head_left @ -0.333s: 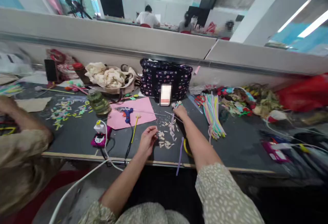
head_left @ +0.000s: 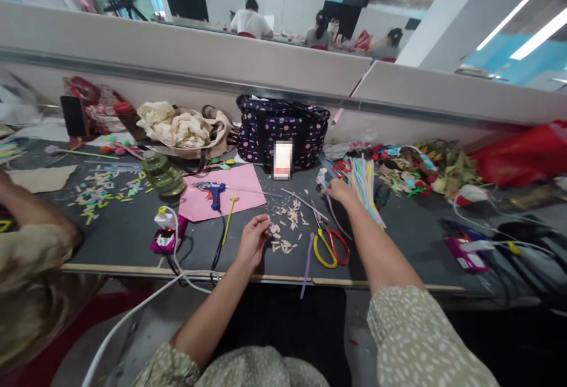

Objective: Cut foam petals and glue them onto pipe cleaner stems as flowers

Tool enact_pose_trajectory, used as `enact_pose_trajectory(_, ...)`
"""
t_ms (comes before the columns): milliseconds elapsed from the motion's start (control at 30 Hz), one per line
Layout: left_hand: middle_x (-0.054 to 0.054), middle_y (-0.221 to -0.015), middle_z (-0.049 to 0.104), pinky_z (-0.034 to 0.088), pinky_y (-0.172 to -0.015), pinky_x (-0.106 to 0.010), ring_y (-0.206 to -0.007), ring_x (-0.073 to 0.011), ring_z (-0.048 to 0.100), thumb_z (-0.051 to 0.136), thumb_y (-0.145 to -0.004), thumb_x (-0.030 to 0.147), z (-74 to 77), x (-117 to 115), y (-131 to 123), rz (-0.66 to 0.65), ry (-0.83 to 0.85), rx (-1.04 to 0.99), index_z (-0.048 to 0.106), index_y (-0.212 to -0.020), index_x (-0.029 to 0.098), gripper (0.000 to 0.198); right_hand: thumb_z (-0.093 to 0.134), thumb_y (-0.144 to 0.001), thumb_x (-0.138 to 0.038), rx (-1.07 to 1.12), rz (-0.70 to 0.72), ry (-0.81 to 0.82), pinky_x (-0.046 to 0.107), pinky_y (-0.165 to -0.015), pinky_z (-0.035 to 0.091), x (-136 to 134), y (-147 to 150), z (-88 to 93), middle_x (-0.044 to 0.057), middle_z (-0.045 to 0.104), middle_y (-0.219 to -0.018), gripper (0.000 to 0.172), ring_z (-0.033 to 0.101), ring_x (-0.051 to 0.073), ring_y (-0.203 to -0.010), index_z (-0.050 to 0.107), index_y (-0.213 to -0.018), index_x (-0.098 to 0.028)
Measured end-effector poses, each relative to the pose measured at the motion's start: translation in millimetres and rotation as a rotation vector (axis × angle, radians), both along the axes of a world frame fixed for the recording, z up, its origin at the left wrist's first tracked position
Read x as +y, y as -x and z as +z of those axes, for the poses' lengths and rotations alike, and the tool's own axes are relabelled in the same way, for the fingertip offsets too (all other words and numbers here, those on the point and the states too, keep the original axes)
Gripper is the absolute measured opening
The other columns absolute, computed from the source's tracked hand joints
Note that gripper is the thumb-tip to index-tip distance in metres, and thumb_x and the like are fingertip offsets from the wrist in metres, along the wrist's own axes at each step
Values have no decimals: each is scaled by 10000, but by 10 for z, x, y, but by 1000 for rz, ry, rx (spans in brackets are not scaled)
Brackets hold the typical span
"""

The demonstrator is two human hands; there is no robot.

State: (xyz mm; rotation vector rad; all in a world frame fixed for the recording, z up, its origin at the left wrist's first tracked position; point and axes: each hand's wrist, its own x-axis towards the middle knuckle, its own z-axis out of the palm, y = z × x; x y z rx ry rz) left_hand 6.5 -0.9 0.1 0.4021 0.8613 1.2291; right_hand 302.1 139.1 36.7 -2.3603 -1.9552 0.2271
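My left hand (head_left: 254, 237) rests on the dark table (head_left: 398, 239), fingers curled in a pinch beside a scatter of small pale cut pieces (head_left: 286, 230); what it pinches is too small to make out. My right hand (head_left: 337, 189) reaches far forward, fingers closed on a purple pipe cleaner (head_left: 333, 212) with a small flower-like bit (head_left: 321, 177) at its tip, right beside a bundle of pastel pipe cleaners (head_left: 367, 189). Yellow and red handled scissors (head_left: 330, 246) lie between my arms.
A blue glue gun (head_left: 215, 191) lies on pink paper (head_left: 224, 192). A dotted bag (head_left: 283, 130), a jar (head_left: 163, 174), a pink power strip (head_left: 166, 238) with cables, craft scraps (head_left: 420, 168) and another person's arm (head_left: 35, 221) at left surround the area.
My right hand has moved right toward the pipe cleaner bundle, uncovering the scissors. The left hand stays nearly in place.
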Motion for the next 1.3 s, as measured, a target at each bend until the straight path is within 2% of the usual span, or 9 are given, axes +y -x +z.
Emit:
enact_pose_trajectory(167,15,-697,605,427,-513,-161,-498,-30,480,780,-587,216,7,-8,-18,6,4,28,624,-870,143,331,608,-839,-323,-30,15,92,365,-790,485,-298,-49,-80,90,605,-1067,303,591,210,-944,578,-1078,-139)
enact_pose_trajectory(267,13,-696,610,424,-509,-163,-493,-30,478,779,-585,208,-6,-24,-1,17,1,47,625,-866,140,327,644,-790,-251,-42,7,49,317,-715,428,-463,-39,-87,132,651,-940,225,606,242,-887,614,-967,-115)
enact_pose_trajectory(367,9,-705,617,431,-517,-168,-497,-32,484,779,-585,207,-21,-42,15,24,-7,54,627,-862,140,323,521,-861,-269,-30,15,-31,277,-667,378,-687,67,-67,122,660,-905,182,608,213,-843,605,-958,-139)
enact_pose_trajectory(567,12,-716,624,444,-523,-168,-504,-36,504,783,-586,206,-31,-72,18,3,-15,82,637,-887,150,339,500,-858,-376,51,120,-83,230,-577,316,-1490,463,-187,5,648,-759,192,583,146,-693,596,-799,-221)
enact_pose_trajectory(733,9,-698,626,429,-500,-156,-489,-35,505,791,-581,208,-36,-139,-39,-58,-6,100,641,-887,147,347,520,-835,-298,109,92,-184,241,-661,372,-2020,581,-466,31,616,-817,115,566,164,-777,596,-837,-212)
enact_pose_trajectory(900,-3,-709,625,432,-507,-165,-495,-38,504,797,-586,247,-65,-231,-91,-156,-33,96,646,-872,139,341,515,-831,-307,286,69,-377,331,-823,409,-2141,724,-539,95,605,-953,208,535,228,-940,625,-956,-183)
enact_pose_trajectory(1033,-13,-725,629,441,-537,-180,-513,-47,519,800,-587,274,-65,-280,-114,-223,-54,96,649,-864,139,343,499,-845,-395,747,174,-386,291,-742,454,-2115,1025,-404,65,634,-926,279,576,173,-787,644,-970,-192)
enact_pose_trajectory(1133,-7,-714,617,440,-544,-189,-517,-52,511,796,-592,270,-39,-318,-139,-277,-87,102,651,-838,137,314,507,-830,-430,981,150,-382,278,-687,461,-2055,1256,-319,52,662,-862,308,589,168,-738,659,-934,-183)
enact_pose_trajectory(1300,-12,-695,598,425,-554,-191,-553,-66,513,787,-606,285,20,-388,-156,-349,-143,161,666,-783,119,272,575,-776,-404,1188,119,-333,260,-667,464,-1943,1411,-299,22,661,-761,252,595,156,-695,642,-840,-170)
